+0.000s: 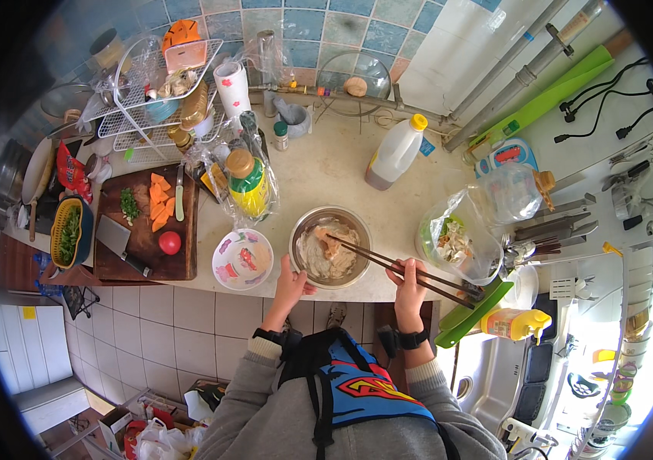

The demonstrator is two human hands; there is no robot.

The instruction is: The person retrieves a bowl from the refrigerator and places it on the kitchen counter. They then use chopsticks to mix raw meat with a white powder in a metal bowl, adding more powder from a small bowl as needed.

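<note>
In front of me stands a metal bowl (330,276) holding a pale, sticky mixture that looks like raw meat with marinade (341,259). My right hand (410,287) grips a pair of dark chopsticks (384,261), whose tips are in the mixture. My left hand (293,287) steadies the bowl at its lower left rim, thumb and fingers against the side. A flower-patterned bowl (224,259) with a little residue sits just left of the metal one.
A wooden cutting board (160,261) bears a cleaver (114,236), cut carrot (158,201), chopped greens (129,204), a tomato (169,242) and a knife (179,198). Bottles (395,152) stand behind. At right are a bag-lined scrap container (458,241) and the sink (490,382).
</note>
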